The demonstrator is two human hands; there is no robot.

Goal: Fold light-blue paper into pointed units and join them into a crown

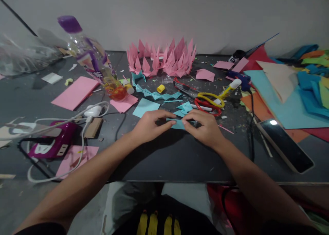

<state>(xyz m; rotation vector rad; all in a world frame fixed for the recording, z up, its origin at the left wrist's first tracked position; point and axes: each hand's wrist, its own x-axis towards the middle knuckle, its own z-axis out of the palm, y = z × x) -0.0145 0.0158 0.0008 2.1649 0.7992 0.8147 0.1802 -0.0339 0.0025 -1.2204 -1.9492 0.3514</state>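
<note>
On the dark bench (164, 159), beyond the hands, lie two pairs of scissors, the yellow scissors (211, 98) and the red scissors (207, 109). There is also one leaning bottle (95, 61), one phone (285, 144) and one ring of pink paper spikes (161, 60) by the wall. The left hand (149, 126) and right hand (205, 129) meet at mid-bench on one folded blue paper (178, 124), the left fingers (164, 121) held together and pressing it flat, the right fingers (192, 120) pinched on its right end.
</note>
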